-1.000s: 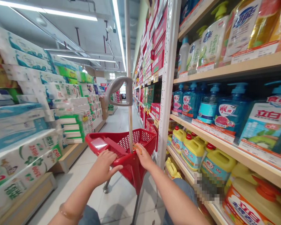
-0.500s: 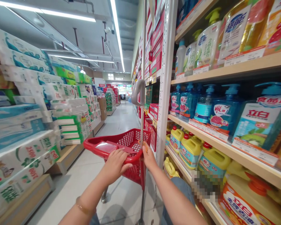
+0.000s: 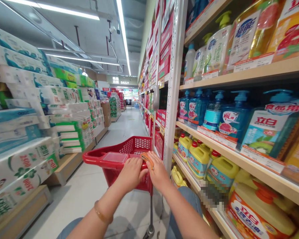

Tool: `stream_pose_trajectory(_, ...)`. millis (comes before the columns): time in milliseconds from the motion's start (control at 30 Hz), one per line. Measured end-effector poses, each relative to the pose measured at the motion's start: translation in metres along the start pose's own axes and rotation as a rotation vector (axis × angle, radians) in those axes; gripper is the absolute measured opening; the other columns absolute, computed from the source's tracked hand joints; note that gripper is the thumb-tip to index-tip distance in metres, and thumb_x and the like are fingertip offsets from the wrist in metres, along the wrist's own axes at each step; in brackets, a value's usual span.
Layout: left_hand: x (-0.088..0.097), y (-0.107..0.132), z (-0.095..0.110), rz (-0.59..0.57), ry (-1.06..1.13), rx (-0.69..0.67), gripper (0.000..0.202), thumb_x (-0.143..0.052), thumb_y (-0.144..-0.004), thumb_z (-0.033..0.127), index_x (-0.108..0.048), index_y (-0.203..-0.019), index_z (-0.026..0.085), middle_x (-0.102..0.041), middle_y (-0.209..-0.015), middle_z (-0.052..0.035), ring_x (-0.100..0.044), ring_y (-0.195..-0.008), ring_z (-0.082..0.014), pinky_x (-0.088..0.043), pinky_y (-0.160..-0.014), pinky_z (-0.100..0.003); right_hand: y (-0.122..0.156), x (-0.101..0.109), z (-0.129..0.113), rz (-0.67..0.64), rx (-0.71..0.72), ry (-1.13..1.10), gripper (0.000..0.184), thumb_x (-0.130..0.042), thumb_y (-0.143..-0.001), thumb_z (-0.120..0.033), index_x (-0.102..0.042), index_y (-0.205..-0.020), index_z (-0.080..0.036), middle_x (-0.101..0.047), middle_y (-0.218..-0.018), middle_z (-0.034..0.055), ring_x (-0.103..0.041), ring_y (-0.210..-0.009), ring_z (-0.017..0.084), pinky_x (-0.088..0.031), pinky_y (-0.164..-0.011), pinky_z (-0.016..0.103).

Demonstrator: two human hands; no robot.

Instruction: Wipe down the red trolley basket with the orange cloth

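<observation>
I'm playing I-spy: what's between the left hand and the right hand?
What looks like an orange cloth shows between the left hand and the right hand, at the rim of the red cart, in the head view.

The cart (image 3: pixel 97 159) stands on the floor (image 3: pixel 82 189) between two runs of goods. The left hand (image 3: pixel 131 174) lies over its near rim; the right hand (image 3: pixel 159 171) is just beside, at the near right corner, with a cloth (image 3: pixel 149 160) at its fingers. Behind that hand rises a pole (image 3: pixel 153 129). To the left, packs (image 3: pixel 22 162) are stacked on a low platform (image 3: pixel 30 209). To the right, pump bottles (image 3: pixel 230 118) line the front edge of the middle shelf (image 3: pixel 189 130), with jugs (image 3: pixel 198 159) on the lower shelf (image 3: pixel 188 176) and taller bottles (image 3: pixel 216 49) above. Past the upright post (image 3: pixel 173 83) come boxes (image 3: pixel 166 43).
</observation>
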State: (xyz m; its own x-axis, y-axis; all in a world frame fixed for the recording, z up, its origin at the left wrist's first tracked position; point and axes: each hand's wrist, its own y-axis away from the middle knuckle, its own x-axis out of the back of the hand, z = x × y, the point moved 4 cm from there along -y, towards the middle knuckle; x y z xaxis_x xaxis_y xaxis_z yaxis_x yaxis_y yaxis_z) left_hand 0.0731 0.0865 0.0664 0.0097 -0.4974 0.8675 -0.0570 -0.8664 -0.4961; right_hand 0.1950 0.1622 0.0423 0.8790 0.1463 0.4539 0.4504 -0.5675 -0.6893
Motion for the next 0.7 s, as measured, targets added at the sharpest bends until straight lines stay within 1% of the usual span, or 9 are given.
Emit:
stream_pose_trajectory(33, 0.004, 0.001, -0.010, 0.012, 0.009, -0.004, 0.047, -0.041, -0.088, 0.053, -0.053, -0.117, 0.017, -0.060, -0.114, -0.0127, -0.052, -0.107, -0.0260, -0.034, -0.096, -0.042, -0.003, 0.005, 0.002, -0.031, -0.006, 0.026, 0.040, -0.037, -0.096, -0.038, -0.048, -0.134, -0.030, -0.050, -0.137, 0.0009, -0.039, -0.132, 0.023, -0.027, -0.111, 0.050)
stream_pose_trajectory(100, 0.014, 0.004, -0.039, 0.048, -0.054, 0.129, 0.066, -0.045, -0.081, 0.065, -0.049, -0.127, 0.018, -0.055, -0.126, -0.0154, -0.045, -0.121, -0.0302, -0.025, -0.104, -0.047, -0.009, 0.010, 0.007, -0.045, -0.041, 0.058, 0.039, -0.036, -0.097, -0.038, -0.050, -0.133, -0.031, -0.053, -0.135, 0.0010, -0.042, -0.130, 0.024, -0.027, -0.110, 0.052)
stream_pose_trajectory(200, 0.018, 0.007, -0.066, -0.042, -0.106, 0.273, 0.076, -0.046, -0.073, 0.074, -0.051, -0.127, 0.022, -0.054, -0.130, -0.0146, -0.043, -0.124, -0.0327, -0.025, -0.103, -0.049, -0.012, 0.000, 0.002, 0.005, -0.045, 0.087, 0.042, -0.039, -0.095, -0.036, -0.048, -0.135, -0.025, -0.050, -0.137, 0.0052, -0.038, -0.132, 0.027, -0.026, -0.111, 0.054)
stream_pose_trajectory(267, 0.018, 0.007, -0.067, -0.079, -0.122, 0.298, 0.076, -0.046, -0.072, 0.075, -0.052, -0.126, 0.021, -0.055, -0.129, -0.0145, -0.045, -0.121, -0.0327, -0.028, -0.101, -0.049, -0.010, -0.015, -0.012, 0.017, 0.001, 0.109, 0.045, -0.043, -0.093, -0.033, -0.047, -0.136, -0.021, -0.047, -0.140, 0.0084, -0.035, -0.134, 0.028, -0.022, -0.112, 0.053)
stream_pose_trajectory(333, 0.019, 0.006, -0.062, -0.064, -0.146, 0.315, 0.071, -0.047, -0.075, 0.070, -0.053, -0.125, 0.020, -0.056, -0.127, -0.0147, -0.046, -0.119, -0.0323, -0.028, -0.101, -0.049, -0.008, -0.030, -0.028, -0.012, 0.064, 0.136, 0.048, -0.047, -0.091, -0.030, -0.046, -0.137, -0.017, -0.045, -0.141, 0.0105, -0.032, -0.135, 0.028, -0.019, -0.114, 0.051)
stream_pose_trajectory(400, 0.020, 0.007, -0.057, -0.040, -0.158, 0.306, 0.065, -0.048, -0.078, 0.065, -0.053, -0.125, 0.020, -0.057, -0.125, -0.0143, -0.047, -0.118, -0.0314, -0.028, -0.100, -0.048, -0.008, -0.036, -0.038, -0.049, 0.113, 0.170, 0.049, -0.048, -0.090, -0.029, -0.045, -0.137, -0.016, -0.045, -0.141, 0.0112, -0.034, -0.134, 0.028, -0.019, -0.114, 0.050)
stream_pose_trajectory(500, 0.022, 0.011, -0.064, -0.040, -0.118, 0.274, 0.065, -0.047, -0.079, 0.065, -0.052, -0.127, 0.022, -0.057, -0.126, -0.0135, -0.049, -0.117, -0.0293, -0.032, -0.098, -0.044, -0.011, -0.027, -0.031, -0.052, 0.108, 0.206, 0.047, -0.045, -0.091, -0.030, -0.046, -0.136, -0.017, -0.048, -0.138, 0.0103, -0.039, -0.131, 0.027, -0.024, -0.112, 0.050)
stream_pose_trajectory(600, 0.024, 0.017, -0.078, -0.070, -0.109, 0.355, 0.076, -0.044, -0.076, 0.072, -0.048, -0.131, 0.019, -0.058, -0.122, -0.0158, -0.053, -0.113, -0.0301, -0.037, -0.092, -0.042, -0.017, -0.016, -0.013, 0.027, 0.035, 0.211, 0.045, -0.043, -0.092, -0.029, -0.048, -0.135, -0.018, -0.050, -0.137, 0.0108, -0.040, -0.130, 0.028, -0.025, -0.111, 0.051)
stream_pose_trajectory(700, 0.022, 0.016, -0.078, -0.097, -0.151, 0.436, 0.082, -0.039, -0.075, 0.075, -0.047, -0.131, 0.015, -0.062, -0.112, -0.0171, -0.058, -0.102, -0.0319, -0.040, -0.086, -0.043, -0.022, -0.025, -0.008, 0.082, -0.022, 0.237, 0.045, -0.043, -0.091, -0.027, -0.049, -0.134, -0.013, -0.048, -0.137, 0.0147, -0.037, -0.131, 0.030, -0.021, -0.112, 0.053)
